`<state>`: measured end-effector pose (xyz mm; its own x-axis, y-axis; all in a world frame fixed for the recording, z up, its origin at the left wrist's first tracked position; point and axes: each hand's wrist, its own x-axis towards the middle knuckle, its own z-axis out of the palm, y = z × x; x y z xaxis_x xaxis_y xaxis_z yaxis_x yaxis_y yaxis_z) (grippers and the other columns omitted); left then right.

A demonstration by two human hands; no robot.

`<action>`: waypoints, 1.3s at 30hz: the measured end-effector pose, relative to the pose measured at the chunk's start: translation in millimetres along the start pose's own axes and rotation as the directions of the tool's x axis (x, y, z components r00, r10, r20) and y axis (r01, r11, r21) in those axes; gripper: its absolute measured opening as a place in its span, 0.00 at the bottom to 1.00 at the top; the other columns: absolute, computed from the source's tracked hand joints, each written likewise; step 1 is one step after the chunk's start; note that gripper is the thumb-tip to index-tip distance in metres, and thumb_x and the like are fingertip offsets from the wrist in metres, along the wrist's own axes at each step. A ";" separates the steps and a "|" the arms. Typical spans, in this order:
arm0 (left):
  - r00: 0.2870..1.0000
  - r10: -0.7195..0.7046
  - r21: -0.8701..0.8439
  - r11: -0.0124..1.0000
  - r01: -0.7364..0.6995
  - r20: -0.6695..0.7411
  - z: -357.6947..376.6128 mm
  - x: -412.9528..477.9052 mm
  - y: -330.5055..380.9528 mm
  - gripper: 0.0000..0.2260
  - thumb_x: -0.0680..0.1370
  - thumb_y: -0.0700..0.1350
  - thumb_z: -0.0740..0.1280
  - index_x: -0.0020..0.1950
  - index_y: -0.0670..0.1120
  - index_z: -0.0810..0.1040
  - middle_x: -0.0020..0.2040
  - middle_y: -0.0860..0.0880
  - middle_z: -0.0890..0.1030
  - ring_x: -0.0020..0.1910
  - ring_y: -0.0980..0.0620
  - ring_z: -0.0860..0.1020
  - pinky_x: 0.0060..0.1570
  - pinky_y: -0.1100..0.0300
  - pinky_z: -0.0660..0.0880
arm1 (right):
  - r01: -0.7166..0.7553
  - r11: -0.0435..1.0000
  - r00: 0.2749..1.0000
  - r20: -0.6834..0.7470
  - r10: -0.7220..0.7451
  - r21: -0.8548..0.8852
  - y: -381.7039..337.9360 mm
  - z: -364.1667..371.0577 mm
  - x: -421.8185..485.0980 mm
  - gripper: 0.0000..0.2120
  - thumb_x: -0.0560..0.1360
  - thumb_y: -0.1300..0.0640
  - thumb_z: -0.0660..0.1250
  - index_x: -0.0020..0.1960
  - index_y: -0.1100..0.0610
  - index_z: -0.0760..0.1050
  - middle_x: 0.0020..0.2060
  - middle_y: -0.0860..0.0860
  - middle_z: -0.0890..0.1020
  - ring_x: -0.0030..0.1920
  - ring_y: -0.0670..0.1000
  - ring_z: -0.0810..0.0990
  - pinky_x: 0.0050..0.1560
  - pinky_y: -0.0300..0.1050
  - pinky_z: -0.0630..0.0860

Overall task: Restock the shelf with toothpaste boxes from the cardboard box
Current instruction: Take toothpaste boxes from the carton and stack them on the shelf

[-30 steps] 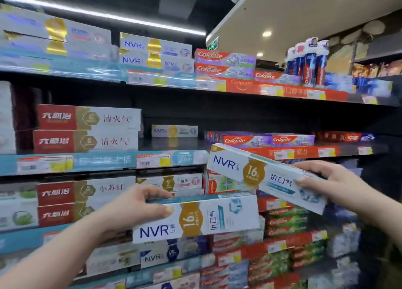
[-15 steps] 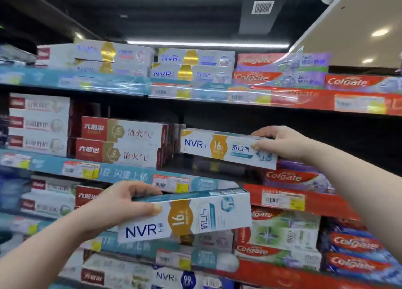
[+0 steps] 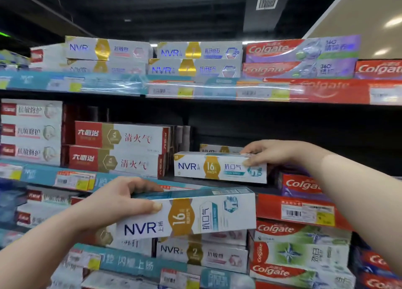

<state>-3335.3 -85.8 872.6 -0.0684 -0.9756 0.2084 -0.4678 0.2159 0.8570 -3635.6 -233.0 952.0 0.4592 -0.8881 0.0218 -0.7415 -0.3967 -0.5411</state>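
The right hand, fingers closed over the top right end of an NVR toothpaste box, sets it at the front edge of the middle shelf, before another NVR box. The left hand pinches a second NVR box below that edge. The dark bay has room, but a skewed push may jam the box or topple it off; the cardboard box is unseen.

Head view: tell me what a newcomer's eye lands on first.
Two white NVR boxes stand out: the left hand holds one low in the foreground, while the right hand sets another on the middle shelf, beside the red-and-white boxes. Red Colgate boxes fill the right side.
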 end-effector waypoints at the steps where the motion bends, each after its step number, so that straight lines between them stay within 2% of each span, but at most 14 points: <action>1: 1.000 0.008 0.006 1.000 -0.008 0.005 -2.9 3.0 -1.9 0.31 0.51 0.60 0.76 0.52 0.52 0.79 0.43 0.52 0.86 0.38 0.49 0.85 0.33 0.62 0.80 | -0.029 1.000 0.999 0.027 0.029 0.007 1.1 0.8 2.5 0.15 0.73 0.59 0.67 0.59 0.56 0.73 0.56 0.61 0.80 0.57 0.62 0.79 0.61 0.62 0.72; 6: 0.999 0.037 0.033 0.999 -0.037 -0.001 -10.6 19.5 -10.8 0.12 0.68 0.44 0.73 0.51 0.51 0.79 0.42 0.51 0.86 0.38 0.49 0.85 0.33 0.63 0.79 | -0.104 0.995 0.992 0.064 0.104 -0.012 2.3 0.5 7.4 0.19 0.72 0.60 0.69 0.61 0.57 0.71 0.56 0.59 0.80 0.57 0.60 0.79 0.60 0.58 0.74; 10: 0.999 0.033 0.015 0.999 -0.033 0.014 -12.3 29.5 -12.4 0.12 0.68 0.44 0.75 0.50 0.52 0.79 0.43 0.54 0.86 0.38 0.51 0.85 0.36 0.64 0.80 | -0.108 0.992 0.992 0.061 0.112 -0.057 0.9 -0.9 7.6 0.19 0.72 0.59 0.69 0.61 0.55 0.71 0.55 0.55 0.81 0.55 0.56 0.81 0.56 0.49 0.77; 12: 0.998 0.042 -0.001 0.999 -0.042 0.042 -14.2 33.3 -11.7 0.20 0.61 0.49 0.78 0.51 0.51 0.80 0.44 0.51 0.86 0.40 0.50 0.85 0.37 0.61 0.80 | -0.112 0.991 0.991 0.062 0.117 -0.071 3.5 -2.3 10.0 0.20 0.71 0.58 0.70 0.62 0.53 0.71 0.55 0.54 0.81 0.54 0.54 0.81 0.58 0.51 0.76; 15: 0.997 0.070 0.012 0.997 -0.071 0.041 -17.7 38.3 -11.1 0.26 0.54 0.56 0.74 0.50 0.53 0.80 0.43 0.52 0.86 0.39 0.51 0.85 0.36 0.63 0.79 | -0.111 0.990 0.992 0.051 0.116 -0.086 6.0 -2.5 12.5 0.24 0.68 0.53 0.72 0.62 0.51 0.71 0.56 0.52 0.81 0.54 0.52 0.81 0.62 0.55 0.73; 18: 0.996 0.087 -0.007 0.996 -0.087 0.034 -17.0 42.1 -9.3 0.18 0.62 0.49 0.77 0.50 0.52 0.80 0.41 0.52 0.86 0.37 0.51 0.85 0.32 0.64 0.79 | -0.102 0.988 0.993 0.051 0.108 -0.114 5.7 -2.0 11.6 0.27 0.66 0.52 0.72 0.64 0.49 0.70 0.57 0.50 0.80 0.56 0.50 0.79 0.63 0.54 0.72; 21: 0.996 0.088 -0.023 0.996 -0.088 0.014 -14.6 44.7 -5.7 0.11 0.69 0.43 0.74 0.50 0.52 0.80 0.40 0.51 0.86 0.35 0.51 0.84 0.30 0.63 0.79 | -0.095 0.986 0.994 0.049 0.103 -0.140 3.6 -0.9 9.3 0.26 0.66 0.51 0.71 0.63 0.48 0.70 0.59 0.49 0.79 0.58 0.50 0.78 0.64 0.53 0.71; 23: 0.994 0.110 -0.030 0.994 -0.109 0.027 -14.4 45.4 -2.2 0.15 0.64 0.47 0.76 0.50 0.52 0.80 0.41 0.50 0.86 0.36 0.49 0.85 0.31 0.62 0.80 | -0.092 0.982 0.994 0.038 0.100 -0.163 2.4 0.8 8.5 0.29 0.63 0.48 0.72 0.63 0.46 0.70 0.60 0.47 0.78 0.59 0.48 0.77 0.66 0.52 0.70; 27: 0.977 0.189 -0.031 0.982 -0.187 0.093 -14.0 47.9 9.6 0.34 0.45 0.60 0.79 0.49 0.54 0.81 0.43 0.51 0.86 0.39 0.48 0.85 0.37 0.59 0.82 | -0.094 0.983 0.996 -0.003 0.094 -0.158 0.1 -1.3 1.1 0.34 0.68 0.48 0.72 0.71 0.48 0.62 0.62 0.43 0.72 0.63 0.46 0.71 0.66 0.44 0.66; 31: 0.956 0.275 -0.032 0.961 -0.273 0.101 -10.8 57.1 28.9 0.24 0.57 0.57 0.78 0.50 0.55 0.79 0.45 0.50 0.86 0.41 0.50 0.85 0.37 0.60 0.82 | -0.038 0.996 0.984 -0.178 0.022 -0.083 9.4 -16.5 -21.4 0.27 0.72 0.54 0.68 0.69 0.49 0.65 0.61 0.46 0.74 0.61 0.46 0.73 0.60 0.39 0.67; 34: 0.950 0.298 0.038 0.952 -0.302 0.095 -6.9 71.4 46.6 0.14 0.68 0.49 0.73 0.52 0.56 0.76 0.45 0.50 0.84 0.41 0.52 0.84 0.39 0.59 0.82 | 0.000 0.998 0.960 -0.279 -0.015 -0.055 23.6 -26.9 -41.7 0.16 0.74 0.60 0.66 0.61 0.51 0.73 0.52 0.43 0.80 0.51 0.39 0.77 0.48 0.26 0.72; 35: 0.948 0.304 0.068 0.948 -0.311 0.100 -6.1 77.0 52.6 0.12 0.70 0.47 0.71 0.52 0.57 0.76 0.46 0.50 0.84 0.42 0.52 0.84 0.41 0.57 0.82 | -0.007 0.999 0.954 -0.298 -0.007 -0.045 28.8 -29.2 -48.5 0.15 0.74 0.60 0.66 0.59 0.51 0.74 0.51 0.43 0.80 0.51 0.39 0.77 0.49 0.25 0.72; 37: 0.941 0.314 0.126 0.935 -0.330 0.129 -4.6 87.2 64.5 0.12 0.72 0.47 0.69 0.54 0.57 0.74 0.49 0.51 0.83 0.44 0.52 0.84 0.46 0.54 0.81 | -0.046 0.998 0.940 -0.339 0.025 -0.054 41.7 -34.1 -58.7 0.15 0.73 0.58 0.68 0.59 0.51 0.75 0.54 0.46 0.81 0.55 0.44 0.78 0.62 0.39 0.72; 39: 0.932 0.323 0.209 0.912 -0.352 0.164 -4.8 97.8 73.4 0.14 0.73 0.49 0.68 0.58 0.56 0.73 0.51 0.51 0.82 0.46 0.51 0.83 0.49 0.51 0.80 | -0.093 0.994 0.930 -0.361 0.064 -0.063 49.7 -36.8 -68.7 0.17 0.72 0.57 0.69 0.61 0.51 0.74 0.57 0.48 0.79 0.59 0.48 0.76 0.67 0.49 0.67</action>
<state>-3372.0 -165.1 958.2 -0.3592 -0.8463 0.3934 -0.5867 0.5326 0.6100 -3721.9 -200.2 954.5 0.2034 -0.9355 0.2889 -0.8100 -0.3265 -0.4872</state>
